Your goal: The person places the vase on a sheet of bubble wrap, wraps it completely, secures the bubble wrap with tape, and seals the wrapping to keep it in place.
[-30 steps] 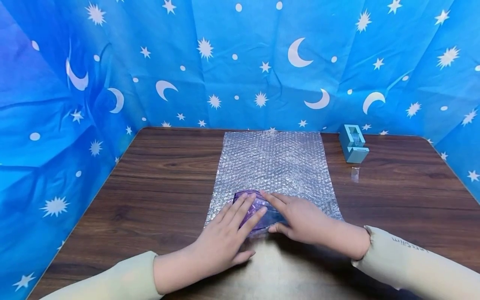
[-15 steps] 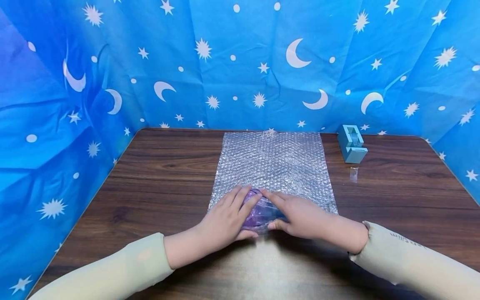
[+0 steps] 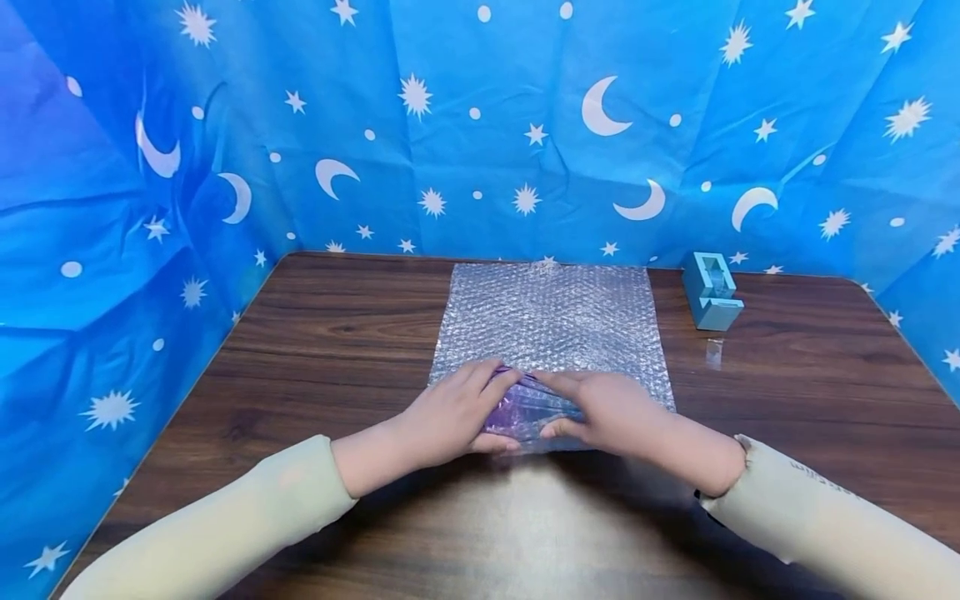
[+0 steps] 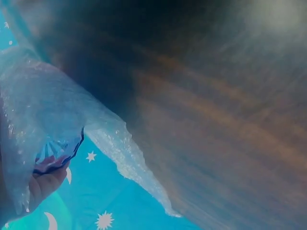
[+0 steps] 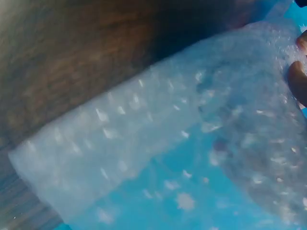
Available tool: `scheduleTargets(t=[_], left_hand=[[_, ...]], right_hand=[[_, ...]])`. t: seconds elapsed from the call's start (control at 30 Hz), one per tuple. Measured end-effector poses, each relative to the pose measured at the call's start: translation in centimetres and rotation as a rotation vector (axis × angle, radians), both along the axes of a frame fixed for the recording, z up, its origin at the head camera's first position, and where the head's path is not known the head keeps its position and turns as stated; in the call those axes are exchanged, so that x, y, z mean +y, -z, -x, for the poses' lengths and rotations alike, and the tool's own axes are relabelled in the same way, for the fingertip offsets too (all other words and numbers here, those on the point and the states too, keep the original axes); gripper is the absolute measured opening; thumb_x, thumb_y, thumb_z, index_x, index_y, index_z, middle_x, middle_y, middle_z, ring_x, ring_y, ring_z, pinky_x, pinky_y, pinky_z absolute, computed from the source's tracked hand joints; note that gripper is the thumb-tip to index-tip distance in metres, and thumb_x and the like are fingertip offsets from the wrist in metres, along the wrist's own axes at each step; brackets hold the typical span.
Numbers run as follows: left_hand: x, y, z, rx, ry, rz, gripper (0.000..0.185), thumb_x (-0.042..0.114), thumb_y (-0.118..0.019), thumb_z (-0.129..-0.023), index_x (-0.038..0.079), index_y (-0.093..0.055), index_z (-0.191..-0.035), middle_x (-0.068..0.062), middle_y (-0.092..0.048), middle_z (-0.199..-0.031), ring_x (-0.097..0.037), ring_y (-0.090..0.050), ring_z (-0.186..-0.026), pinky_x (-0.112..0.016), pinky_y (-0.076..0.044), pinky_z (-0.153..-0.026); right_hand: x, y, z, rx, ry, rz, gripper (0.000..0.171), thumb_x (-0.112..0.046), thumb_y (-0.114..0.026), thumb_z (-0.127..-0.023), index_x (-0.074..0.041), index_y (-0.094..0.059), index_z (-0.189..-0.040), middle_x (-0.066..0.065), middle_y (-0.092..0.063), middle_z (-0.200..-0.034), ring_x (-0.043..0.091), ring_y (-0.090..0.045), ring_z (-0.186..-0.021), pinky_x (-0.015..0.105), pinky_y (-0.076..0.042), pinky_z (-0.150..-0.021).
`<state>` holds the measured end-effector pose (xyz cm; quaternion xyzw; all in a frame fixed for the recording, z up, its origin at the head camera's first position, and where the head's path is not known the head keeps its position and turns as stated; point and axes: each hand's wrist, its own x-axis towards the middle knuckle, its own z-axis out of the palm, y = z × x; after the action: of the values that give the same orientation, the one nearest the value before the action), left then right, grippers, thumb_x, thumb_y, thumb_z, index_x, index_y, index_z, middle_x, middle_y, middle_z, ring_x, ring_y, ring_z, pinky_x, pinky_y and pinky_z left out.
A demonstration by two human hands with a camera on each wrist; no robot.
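The left hand (image 3: 448, 417) and right hand (image 3: 618, 417) grip a purple thing (image 3: 515, 414) and bubble wrap (image 3: 555, 317) together — likely so they sit snug.

Bubble wrap (image 3: 551, 321) on table (image 3: 337, 333), tape dispenser (image 3: 717, 315) to right.

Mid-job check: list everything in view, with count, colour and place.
Bubble wrap: one sheet, clear, mid-table
Translucent item: one, purple-blue, at the wrap's near end, between the hands
Tape dispenser: one, teal, far right of the table
Tape strip: one, clear, just in front of the dispenser
Table: one, brown wood-grain, under everything
Backdrop: blue, white moons and stars, around the table
Left hand, right hand: bare, gripping the wrapped bundle
Sleeves: two, pale green, on the forearms
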<state>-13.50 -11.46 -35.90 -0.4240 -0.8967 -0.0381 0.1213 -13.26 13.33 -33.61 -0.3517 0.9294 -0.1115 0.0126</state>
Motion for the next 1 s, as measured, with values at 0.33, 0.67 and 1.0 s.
scheduleTargets(t=[0.33, 0.67, 1.0], left_hand=[[0.6, -0.6, 1.3, -0.054, 0.028, 0.044, 0.076, 0.059, -0.066, -0.091, 0.006, -0.052, -0.144, -0.020, -0.062, -0.136, -0.034, -0.065, -0.120, -0.045, -0.060, -0.097], [0.3, -1.0, 2.6, -0.250, 0.020, 0.021, 0.071, 0.052, -0.064, -0.096, 0.004, -0.048, -0.147, -0.019, -0.059, -0.141, -0.036, -0.061, -0.130, -0.050, -0.052, -0.109], [0.7, -2.1, 4.2, -0.485, -0.052, 0.012, 0.070, 0.048, -0.064, -0.098, 0.005, -0.045, -0.150, -0.015, -0.060, -0.145, -0.031, -0.062, -0.131, -0.049, -0.053, -0.108]], right_hand=[[-0.5, -0.3, -2.2, 0.211, 0.072, -0.099, 0.069, -0.044, -0.072, -0.092, -0.005, -0.055, -0.146, 0.016, -0.064, -0.142, 0.034, -0.067, -0.124, 0.054, -0.057, -0.100], [-0.9, 3.1, -4.8, 0.525, -0.028, -0.100, 0.086, -0.053, -0.078, -0.083, -0.011, -0.048, -0.152, 0.012, -0.048, -0.159, 0.029, -0.050, -0.144, 0.061, -0.049, -0.108], [-2.1, 4.1, -2.9, 0.735, 0.031, -0.182, 0.100, -0.070, -0.077, -0.074, -0.009, -0.051, -0.148, 0.010, -0.058, -0.151, 0.026, -0.060, -0.134, 0.057, -0.045, -0.111]])
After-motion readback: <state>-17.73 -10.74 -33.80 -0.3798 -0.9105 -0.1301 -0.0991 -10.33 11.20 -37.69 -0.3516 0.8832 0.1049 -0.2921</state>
